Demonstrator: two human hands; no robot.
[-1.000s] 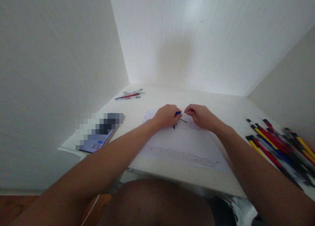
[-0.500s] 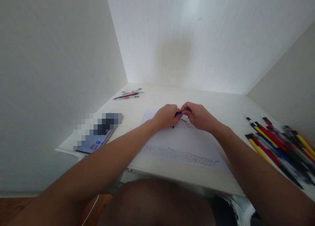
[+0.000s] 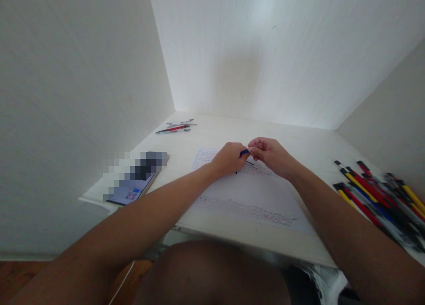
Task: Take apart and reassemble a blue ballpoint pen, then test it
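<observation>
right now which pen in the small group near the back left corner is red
The red-and-black pen, lying slantwise in the group beyond the phone; the other pens there look clear or pale.

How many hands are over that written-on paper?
2. The left hand holds a small blue piece above the paper; the right hand is just right of it, near the piece's end. No others show.

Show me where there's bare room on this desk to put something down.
The desk is bare between the right hand and back wall, and rightward to the pen pile. A smaller patch separates the phone from the left-rear pens. Crowded: the pile's side, and the paper around the left hand and blue piece.
</observation>
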